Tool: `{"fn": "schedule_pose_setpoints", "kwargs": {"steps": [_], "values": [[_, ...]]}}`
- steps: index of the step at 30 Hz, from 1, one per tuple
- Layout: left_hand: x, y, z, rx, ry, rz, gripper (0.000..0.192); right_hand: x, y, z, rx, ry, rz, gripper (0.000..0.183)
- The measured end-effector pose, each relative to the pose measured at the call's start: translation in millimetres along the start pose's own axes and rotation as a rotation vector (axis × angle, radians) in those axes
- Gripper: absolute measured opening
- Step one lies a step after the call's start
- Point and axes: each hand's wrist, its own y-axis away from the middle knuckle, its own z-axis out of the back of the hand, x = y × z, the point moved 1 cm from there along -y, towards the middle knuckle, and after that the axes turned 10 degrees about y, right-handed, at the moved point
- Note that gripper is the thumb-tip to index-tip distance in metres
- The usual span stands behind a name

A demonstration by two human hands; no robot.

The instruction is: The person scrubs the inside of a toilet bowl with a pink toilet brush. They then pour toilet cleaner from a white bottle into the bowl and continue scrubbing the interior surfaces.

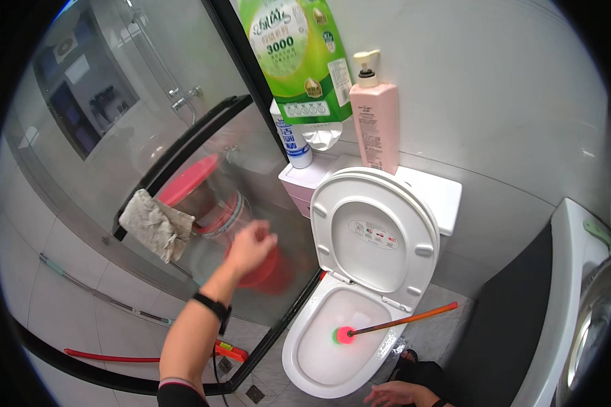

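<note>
My left hand (254, 246) is raised in front of the glass shower panel, fingers curled, with a dark band on the wrist; whether it holds anything cannot be made out. My right hand (389, 394) is low at the bottom edge, fingers spread, holding nothing visible, near the toilet's front rim. Between them stands a white toilet bowl (293, 351) with its seat and lid (331, 254) raised. A toilet brush (402, 321) with an orange handle and a pink and green head rests in the bowl, its handle leaning over the right rim.
A grey cloth (155, 224) hangs on the black shower rail. Red buckets (277, 272) stand behind the glass. A pink pump bottle (374, 127), a white cleaner bottle (299, 152) and a green tissue pack (305, 66) are by the cistern. A white washbasin (565, 244) edges the right.
</note>
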Motion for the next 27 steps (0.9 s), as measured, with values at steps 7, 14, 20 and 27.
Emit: {"fn": "schedule_pose_setpoints", "kwargs": {"steps": [7, 14, 20, 27], "values": [[-25.6, -181.9, -34.3, -0.204, 0.047, 0.046, 0.094, 2.5, -3.1, 8.3, -0.155, -0.086, -0.046, 0.044], [-45.2, -250.2, -50.2, -0.268, 0.416, 0.037, 0.122, -4.8, -1.3, 22.5, -0.244, -0.017, -0.023, 0.041], [-53.0, -267.9, -51.0, -0.302, 0.454, -0.015, 0.092, 21.1, 14.3, 5.6, -0.348, -0.063, 0.030, 0.036], [-33.7, -233.4, -38.7, -0.647, 0.366, -0.010, 0.071, -7.6, -18.9, 22.4, -0.357, -0.014, -0.012, 0.035]]}}
